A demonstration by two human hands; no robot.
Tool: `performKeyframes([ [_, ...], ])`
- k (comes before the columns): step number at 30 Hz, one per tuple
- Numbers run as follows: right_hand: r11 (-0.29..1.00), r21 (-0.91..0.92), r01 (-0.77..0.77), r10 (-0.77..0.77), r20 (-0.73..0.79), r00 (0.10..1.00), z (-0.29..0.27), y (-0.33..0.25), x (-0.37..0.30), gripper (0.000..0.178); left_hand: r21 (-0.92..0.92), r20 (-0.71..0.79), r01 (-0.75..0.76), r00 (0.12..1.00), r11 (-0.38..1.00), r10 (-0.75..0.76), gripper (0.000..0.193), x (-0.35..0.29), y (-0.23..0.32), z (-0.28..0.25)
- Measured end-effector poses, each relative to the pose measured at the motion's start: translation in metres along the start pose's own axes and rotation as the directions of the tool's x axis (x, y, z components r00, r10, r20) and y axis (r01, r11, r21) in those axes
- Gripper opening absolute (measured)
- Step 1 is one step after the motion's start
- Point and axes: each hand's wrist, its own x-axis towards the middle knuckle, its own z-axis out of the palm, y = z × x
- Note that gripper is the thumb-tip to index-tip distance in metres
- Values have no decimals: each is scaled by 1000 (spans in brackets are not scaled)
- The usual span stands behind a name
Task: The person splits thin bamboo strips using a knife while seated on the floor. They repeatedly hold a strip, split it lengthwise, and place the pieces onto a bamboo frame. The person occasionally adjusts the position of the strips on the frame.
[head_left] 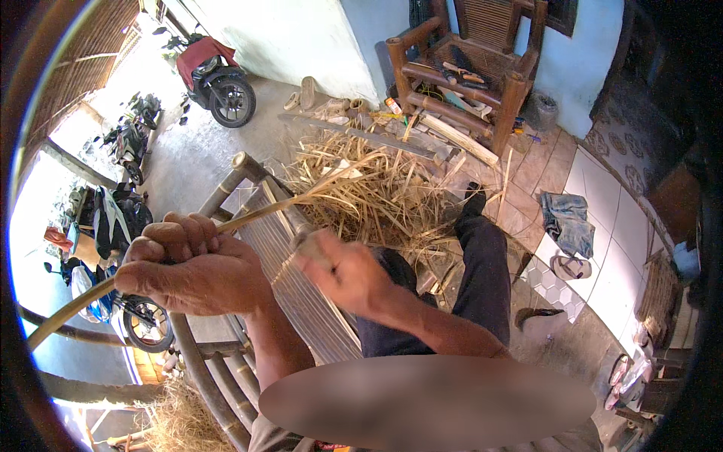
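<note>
My left hand is closed in a fist around a long, thin bamboo strip. The strip runs from the lower left, through the fist, up to the right over a heap of pale shavings. Just right of the strip, my right hand is in front of the bamboo bench and close to my dark-trousered legs. Motion smears its fingers, so whatever they may hold cannot be made out. It appears apart from the strip.
Beyond the shavings stands a brown bamboo chair with tools on its seat. A motorbike is parked at the back left, several more farther left. Folded denim and a sandal lie on tiles at right. A blurred oval covers the lower middle.
</note>
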Motion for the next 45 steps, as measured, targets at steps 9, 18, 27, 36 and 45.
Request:
performKeyframes([
  [9,974,-91,207,-220,-172,960,0,6,3,29,80,-56,27,998,996,-22,56,4,2,1],
  [18,982,-114,151,-171,-193,966,5,15,0,33,58,-30,78,997,995,-76,58,5,6,-14],
  [27,995,-92,25,-34,-96,995,7,13,-4,34,124,-42,49,998,991,-44,60,4,4,-21],
  [36,984,-178,-31,13,-98,995,5,27,2,40,109,16,-5,1000,994,3,58,6,0,-29],
  [45,980,-197,41,-60,-95,994,11,44,-6,44,129,-4,16,1000,991,-15,57,6,-5,-34],
])
